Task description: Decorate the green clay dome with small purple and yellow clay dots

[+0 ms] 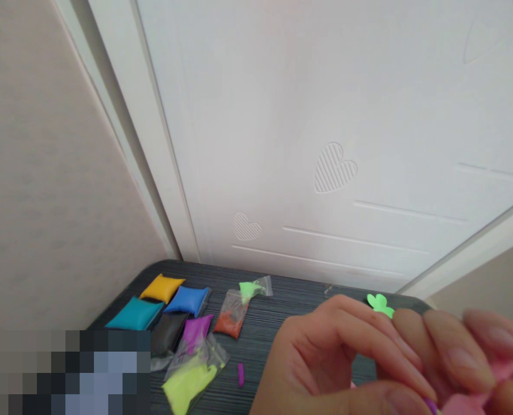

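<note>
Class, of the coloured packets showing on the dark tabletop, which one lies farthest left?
The teal packet, just in front of the yellow packet; its left corner reaches further left than any other packet showing.

The desk (pixel 256 346) has a dark surface with fine streaks, like wood grain. Near its left edge lie smooth packets, softly shiny like plastic — the teal one (pixel 136 313), the blue one (pixel 188 301). The yellow-green packet (pixel 189 383) is of clear, wrinkled plastic. The door (pixel 256 127) looks smooth — its hearts are ribbed.
</note>
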Demonstrator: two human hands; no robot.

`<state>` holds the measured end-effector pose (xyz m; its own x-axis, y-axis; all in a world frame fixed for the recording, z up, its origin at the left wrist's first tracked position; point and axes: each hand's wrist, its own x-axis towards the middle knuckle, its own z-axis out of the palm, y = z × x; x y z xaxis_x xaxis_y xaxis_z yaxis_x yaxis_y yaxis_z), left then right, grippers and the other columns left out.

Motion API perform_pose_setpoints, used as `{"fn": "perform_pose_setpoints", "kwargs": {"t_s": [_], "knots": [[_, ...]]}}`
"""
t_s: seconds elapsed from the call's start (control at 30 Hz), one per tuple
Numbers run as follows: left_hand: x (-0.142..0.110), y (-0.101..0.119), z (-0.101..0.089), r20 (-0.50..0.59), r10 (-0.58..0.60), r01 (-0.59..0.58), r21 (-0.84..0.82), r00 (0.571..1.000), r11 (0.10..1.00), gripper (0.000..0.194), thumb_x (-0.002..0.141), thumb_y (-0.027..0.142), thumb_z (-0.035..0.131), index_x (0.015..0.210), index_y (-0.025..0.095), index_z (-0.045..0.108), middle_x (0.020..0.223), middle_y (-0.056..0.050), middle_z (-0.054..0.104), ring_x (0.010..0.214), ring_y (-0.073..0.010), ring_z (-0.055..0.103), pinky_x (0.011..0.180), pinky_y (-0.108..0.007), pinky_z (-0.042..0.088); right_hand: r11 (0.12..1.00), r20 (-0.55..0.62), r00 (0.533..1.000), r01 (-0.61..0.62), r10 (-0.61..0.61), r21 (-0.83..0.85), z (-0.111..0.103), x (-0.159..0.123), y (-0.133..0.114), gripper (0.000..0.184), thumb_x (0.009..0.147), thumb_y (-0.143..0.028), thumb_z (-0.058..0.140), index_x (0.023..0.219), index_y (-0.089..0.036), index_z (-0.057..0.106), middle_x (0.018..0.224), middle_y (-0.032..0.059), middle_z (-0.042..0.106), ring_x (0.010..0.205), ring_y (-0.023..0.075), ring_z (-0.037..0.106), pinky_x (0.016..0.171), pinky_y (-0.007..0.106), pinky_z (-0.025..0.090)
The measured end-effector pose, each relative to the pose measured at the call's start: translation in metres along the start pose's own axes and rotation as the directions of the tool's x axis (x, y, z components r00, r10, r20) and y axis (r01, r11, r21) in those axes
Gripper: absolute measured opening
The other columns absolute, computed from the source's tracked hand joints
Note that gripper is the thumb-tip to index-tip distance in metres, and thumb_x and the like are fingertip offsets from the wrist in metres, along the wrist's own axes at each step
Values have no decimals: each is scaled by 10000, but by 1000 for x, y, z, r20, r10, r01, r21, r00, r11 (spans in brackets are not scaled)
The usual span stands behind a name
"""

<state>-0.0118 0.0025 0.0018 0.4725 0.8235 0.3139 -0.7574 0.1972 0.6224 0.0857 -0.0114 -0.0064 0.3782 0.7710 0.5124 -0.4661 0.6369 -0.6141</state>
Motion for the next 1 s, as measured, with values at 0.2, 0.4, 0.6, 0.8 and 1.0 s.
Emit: {"fn": "perform_pose_setpoints", "kwargs": {"t_s": [0.2,0.4,0.6,0.8,1.0], "knots": [[1,0,0,-19,8,-8,-11,1000,1000,20,631,250,732,625,231,730,672,-26,535,755,-158,500,809,-327,347,998,32,999,-39,41,-57,-1,1,-4,180,668,-228,721,745,-281,568,510,-67,585,395,73,461,249,234,148],[2,0,-1,-48,-25,22,-42,999,999,9,629,224,732,625,217,727,687,-14,550,744,-137,513,825,-323,362,997,17,1000,-1,2,-74,-2,0,-1,174,695,-257,696,773,-261,541,552,-64,581,429,73,462,299,229,240],[2,-6,-1,-87,-60,38,-237,994,971,15,641,184,692,648,174,701,678,-11,552,703,-129,510,739,-296,401,992,-29,991,-130,130,-1,0,-2,-4,153,724,-242,646,815,-277,528,631,-69,562,483,69,457,424,233,382],[2,-3,1,-156,-120,69,-298,980,952,42,639,186,679,673,165,689,712,-21,619,725,-143,533,806,-314,385,986,-16,986,-165,165,9,-2,-1,-4,122,745,-213,617,830,-261,544,695,-57,588,564,68,517,513,214,463],[3,-5,0,-198,-138,70,-316,970,946,46,657,186,659,690,160,677,705,-15,611,715,-133,525,817,-310,383,985,-42,990,-139,136,-103,-1,-4,0,111,741,-228,628,820,-274,564,706,-48,596,540,79,513,559,246,491]]}}
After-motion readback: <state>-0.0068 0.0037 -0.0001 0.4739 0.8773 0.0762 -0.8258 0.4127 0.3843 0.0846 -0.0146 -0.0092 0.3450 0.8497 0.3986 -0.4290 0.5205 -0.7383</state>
